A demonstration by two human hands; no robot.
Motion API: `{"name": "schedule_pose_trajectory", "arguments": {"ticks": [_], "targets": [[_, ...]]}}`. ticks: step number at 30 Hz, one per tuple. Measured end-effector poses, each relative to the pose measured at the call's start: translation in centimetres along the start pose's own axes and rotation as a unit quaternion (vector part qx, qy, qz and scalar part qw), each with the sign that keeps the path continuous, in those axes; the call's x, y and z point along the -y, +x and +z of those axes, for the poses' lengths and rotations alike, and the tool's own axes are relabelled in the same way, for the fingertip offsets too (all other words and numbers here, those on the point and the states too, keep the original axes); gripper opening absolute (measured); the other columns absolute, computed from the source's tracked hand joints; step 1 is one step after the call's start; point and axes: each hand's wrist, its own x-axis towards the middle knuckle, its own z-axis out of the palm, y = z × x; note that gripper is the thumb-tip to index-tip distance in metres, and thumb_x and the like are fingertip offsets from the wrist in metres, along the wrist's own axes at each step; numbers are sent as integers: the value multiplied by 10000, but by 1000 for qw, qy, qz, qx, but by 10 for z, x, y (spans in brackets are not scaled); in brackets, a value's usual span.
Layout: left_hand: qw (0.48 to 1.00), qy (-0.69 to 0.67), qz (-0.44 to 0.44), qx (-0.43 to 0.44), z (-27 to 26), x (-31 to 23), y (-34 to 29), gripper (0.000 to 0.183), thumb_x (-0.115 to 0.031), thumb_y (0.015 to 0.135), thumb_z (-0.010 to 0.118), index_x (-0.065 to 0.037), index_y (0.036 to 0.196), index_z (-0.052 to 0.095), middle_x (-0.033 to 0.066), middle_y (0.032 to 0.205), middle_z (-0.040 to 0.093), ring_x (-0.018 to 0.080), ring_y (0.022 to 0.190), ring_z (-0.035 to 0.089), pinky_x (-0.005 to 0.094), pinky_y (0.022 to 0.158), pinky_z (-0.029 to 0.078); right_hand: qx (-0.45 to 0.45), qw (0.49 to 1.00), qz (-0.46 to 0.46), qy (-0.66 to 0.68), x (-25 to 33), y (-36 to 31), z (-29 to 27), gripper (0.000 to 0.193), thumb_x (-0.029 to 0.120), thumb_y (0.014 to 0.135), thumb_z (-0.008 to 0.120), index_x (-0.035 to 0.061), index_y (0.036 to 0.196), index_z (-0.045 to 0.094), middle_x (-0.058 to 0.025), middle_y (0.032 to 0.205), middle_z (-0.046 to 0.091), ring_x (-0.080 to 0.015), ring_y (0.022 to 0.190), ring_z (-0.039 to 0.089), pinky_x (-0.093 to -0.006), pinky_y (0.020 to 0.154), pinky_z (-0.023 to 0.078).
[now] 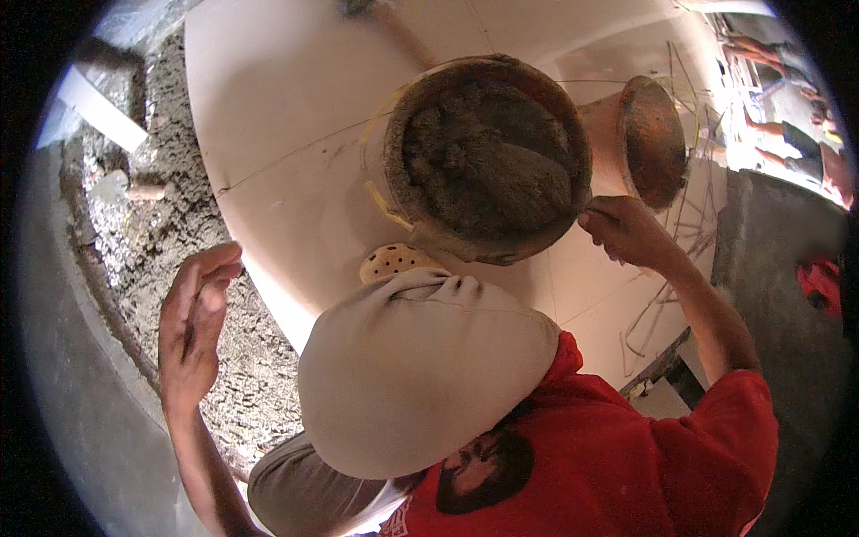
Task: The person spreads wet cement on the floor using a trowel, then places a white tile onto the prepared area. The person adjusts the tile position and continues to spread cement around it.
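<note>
A round bucket full of dark wet mortar stands on the pale panel ahead. My right hand is closed at the bucket's lower right rim, thumb and fingers pinching its edge. A smoother, paler slab shape lies in the mortar; I cannot tell if it is a tool under it. My left hand is raised at the left, fingers loosely bent, thumb apart, holding nothing visible. It hovers above rough grey mortar ground. A yellow perforated clog shows between the bucket and a beige cloth-covered rounded shape.
A second bucket lies tipped to the right of the first. Thin bent wires spread along the panel's right edge. A tool with a long handle rests at the top. Other people are at the far right. A pale board lies at upper left.
</note>
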Motion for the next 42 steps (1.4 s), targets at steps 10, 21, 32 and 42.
{"name": "schedule_pose_trajectory", "arguments": {"ticks": [10, 21, 32, 42], "targets": [[997, -2, -75, -8, 11, 40, 13, 479, -384, 1037, 607, -24, 1351, 581, 148, 1273, 635, 250, 1173, 613, 394, 992, 496, -332, 888, -274, -160, -8, -9, 22, 178, 177, 941, 670, 51, 1067, 676, -138, 911, 668, -336, 871, 680, -432, 722, 546], [982, 170, 83, 13, -16, 35, 49, 476, -308, 1000, 672, -27, 1368, 563, 181, 1304, 620, 294, 1201, 620, 389, 999, 518, -166, 947, -259, -94, -4, 9, 40, 328, 288, 993, 604, -20, 1076, 680, -249, 1045, 698, -449, 984, 658, -515, 855, 513], [988, 147, 51, 11, 23, 202, 70, 458, -283, 942, 729, 29, 1255, 608, 204, 1144, 690, 288, 964, 706, 384, 826, 562, -698, 700, 48, -143, -98, -116, -132, 538, 445, 967, 602, -5, 1260, 584, -280, 1168, 666, -422, 1099, 654, -500, 961, 492], [979, 11, 138, -150, 6, 310, 74, 505, -347, 986, 665, 32, 1307, 570, 157, 1010, 689, 252, 925, 684, 379, 818, 549, -945, 202, 160, -201, -184, -396, -261, 755, 565, 927, 585, -6, 1410, 484, -268, 1259, 653, -412, 1162, 643, -491, 1007, 474]]}}
